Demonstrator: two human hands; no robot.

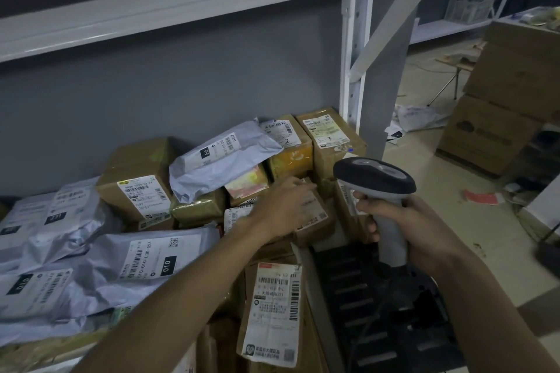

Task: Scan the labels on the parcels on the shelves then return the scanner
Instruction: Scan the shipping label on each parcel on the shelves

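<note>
A: Where is the scanner (375, 191)?

B: In the person's right hand (424, 227), at the right end of the shelf (169, 13). The fingers (368, 227) are curled tight round its pale grey handle, and the dark head sits above the fist, facing the parcels.

A: And the left hand (283, 206)?

B: It reaches in across the pile and rests on a small brown box (315, 212) with a white label. The fingers (300, 186) lie fairly straight over the box top, touching it; whether they actually hold it cannot be told.

A: What else is on the shelf?

B: Parcels crowded together. Grey plastic mailers (100, 263) with "010" labels fill the left side. Another grey mailer (224, 157) lies tilted on top of the boxes in the middle. Behind it, near the white upright post (354, 70), stand two cardboard boxes side by side, one with a handwritten "2" (288, 138), the other marked "3-3" (328, 138). A labelled carton (138, 188) sits further left against the grey wall.

A: Anything nearer the camera?

B: A long brown parcel (272, 312) with a tall white barcode label, just below the left forearm. To its right, under the right wrist, is a dark slotted crate (372, 306).

A: And off the shelf?

B: Stacked cardboard cartons (512, 94) stand on the floor to the right, with scraps of paper lying near them.
</note>
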